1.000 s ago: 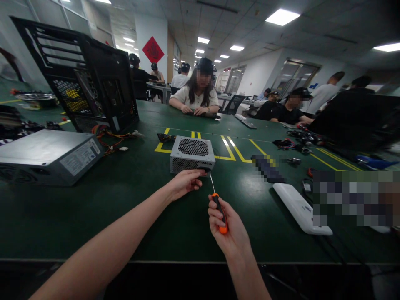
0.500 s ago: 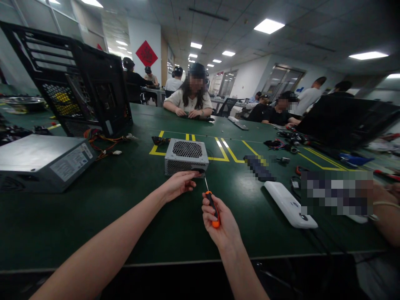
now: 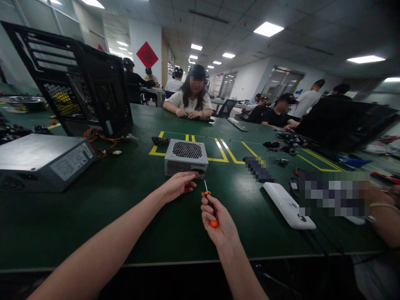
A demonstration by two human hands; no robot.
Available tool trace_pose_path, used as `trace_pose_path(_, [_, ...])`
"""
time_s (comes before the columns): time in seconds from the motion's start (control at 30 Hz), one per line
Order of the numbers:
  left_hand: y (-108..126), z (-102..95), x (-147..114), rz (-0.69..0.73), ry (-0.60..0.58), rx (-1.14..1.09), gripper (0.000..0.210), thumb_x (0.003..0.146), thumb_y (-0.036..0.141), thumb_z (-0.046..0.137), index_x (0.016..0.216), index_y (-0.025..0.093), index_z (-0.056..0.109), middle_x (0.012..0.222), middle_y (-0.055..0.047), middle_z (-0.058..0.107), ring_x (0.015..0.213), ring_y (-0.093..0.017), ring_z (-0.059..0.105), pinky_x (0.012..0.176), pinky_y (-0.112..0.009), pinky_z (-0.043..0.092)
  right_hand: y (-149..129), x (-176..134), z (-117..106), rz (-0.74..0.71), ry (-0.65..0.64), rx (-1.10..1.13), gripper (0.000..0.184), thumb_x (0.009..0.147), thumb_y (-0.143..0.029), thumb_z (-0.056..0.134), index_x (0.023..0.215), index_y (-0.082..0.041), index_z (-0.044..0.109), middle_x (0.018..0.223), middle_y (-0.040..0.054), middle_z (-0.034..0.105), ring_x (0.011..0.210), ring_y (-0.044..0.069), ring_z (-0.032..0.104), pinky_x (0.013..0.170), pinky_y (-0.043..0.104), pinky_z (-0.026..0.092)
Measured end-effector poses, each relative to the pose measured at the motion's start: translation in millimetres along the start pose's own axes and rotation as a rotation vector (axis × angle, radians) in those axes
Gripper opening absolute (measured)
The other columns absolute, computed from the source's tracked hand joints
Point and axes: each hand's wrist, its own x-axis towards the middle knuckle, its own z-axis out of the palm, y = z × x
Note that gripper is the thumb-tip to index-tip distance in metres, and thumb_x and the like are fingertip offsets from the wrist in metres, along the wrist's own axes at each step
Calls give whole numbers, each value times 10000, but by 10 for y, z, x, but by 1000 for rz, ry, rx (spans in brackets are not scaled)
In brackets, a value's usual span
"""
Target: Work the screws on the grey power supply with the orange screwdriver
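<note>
A grey power supply unit [image 3: 187,149] with a honeycomb vent on top sits on the green table in front of me. Against its front face, near the lower right corner, my left hand [image 3: 180,184] rests with the fingers stretched out; they cover part of that face. My right hand [image 3: 220,216] is wrapped round the orange and black handle of a screwdriver [image 3: 213,223]. Its thin shaft points up to the unit's lower right corner, close to my left fingertips. Whether the tip sits in a screw is too small to tell.
A larger power supply [image 3: 46,160] lies at left, before an open black computer case [image 3: 90,83] with loose cables. On the right are a white power bank-like device [image 3: 289,206], a dark blurred object [image 3: 258,168] and a black monitor [image 3: 346,121]. A person [image 3: 189,102] sits opposite; another's forearm [image 3: 386,221] is at right.
Hardly anything differs. My right hand and the screwdriver have shifted very slightly left; my left hand stays against the power supply unit.
</note>
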Motion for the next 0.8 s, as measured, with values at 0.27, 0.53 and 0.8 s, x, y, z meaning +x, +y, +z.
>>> trace_pose_path(0.27, [-3,1,-3,5,-19,1,256,793,153,551,1042,152,610,1242,-104,512,652,-60,553,551,-180,439,0,-50,10,75,-11,-21,246,911,-228,333,977,-87,523,616,-19,477,390,-2,357,293,64,283])
trace_pose_path(0.53, [9,15,-32,29,-30,7,297,787,162,564,1084,178,580,1229,-95,523,660,-60,564,565,-180,446,-4,-15,6,44,-12,-19,153,882,-163,384,812,-112,511,615,-23,465,383,-7,335,272,56,243])
trace_pose_path(0.8, [-24,-3,0,28,-32,-11,305,786,154,560,1089,172,582,1236,-100,517,662,-62,567,565,-182,449,-32,-51,65,59,37,-125,246,909,-221,334,941,-72,527,623,1,479,404,16,399,278,75,263])
